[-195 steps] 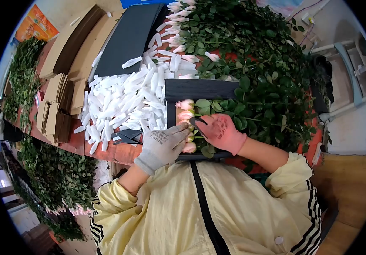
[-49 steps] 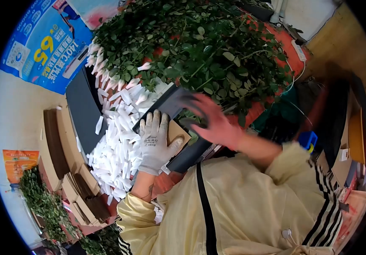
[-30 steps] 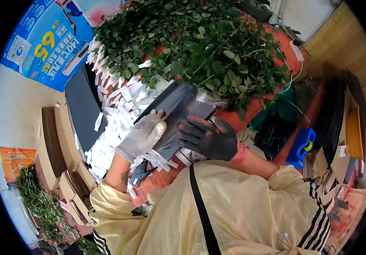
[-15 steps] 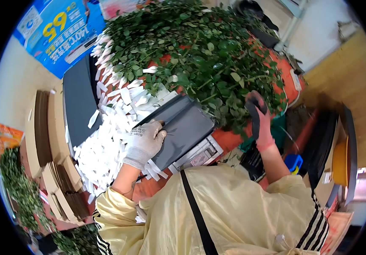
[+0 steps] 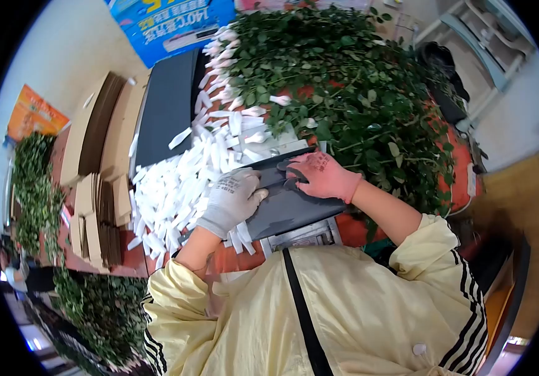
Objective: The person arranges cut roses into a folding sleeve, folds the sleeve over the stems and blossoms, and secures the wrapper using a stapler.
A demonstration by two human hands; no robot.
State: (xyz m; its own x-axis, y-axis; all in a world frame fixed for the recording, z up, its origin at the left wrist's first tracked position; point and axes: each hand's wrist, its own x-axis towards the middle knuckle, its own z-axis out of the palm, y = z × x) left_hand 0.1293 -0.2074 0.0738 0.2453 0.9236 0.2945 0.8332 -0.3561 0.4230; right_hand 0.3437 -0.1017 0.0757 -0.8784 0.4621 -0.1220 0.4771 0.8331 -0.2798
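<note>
A dark grey wrapping sheet [image 5: 291, 210] lies folded in front of my body, over a light-coloured metal frame [image 5: 304, 235]. My left hand [image 5: 233, 195], in a white-grey knit glove with printing on it, grips the sheet at its left side, its fingertips partly hidden. Opposite it, my right hand [image 5: 322, 175] wears a pink glove with dark fingertips. Its fingers and thumb hold a fold near the sheet's upper edge. Just beyond my left hand spreads a heap of small white sleeves [image 5: 178, 188].
Leafy green stems [image 5: 357, 106] with pale-wrapped heads cover the red tabletop [image 5: 463, 160] at the back right. Dark sheets [image 5: 166, 106] and cardboard pieces [image 5: 97, 125] stand at the left. A blue printed board [image 5: 181, 25] is behind them; a person [image 5: 22, 276] shows at far left.
My right hand has come in from the right, beside the stems, onto the dark grey sheet. My left hand stays on the sheet. The camera view has shifted.
</note>
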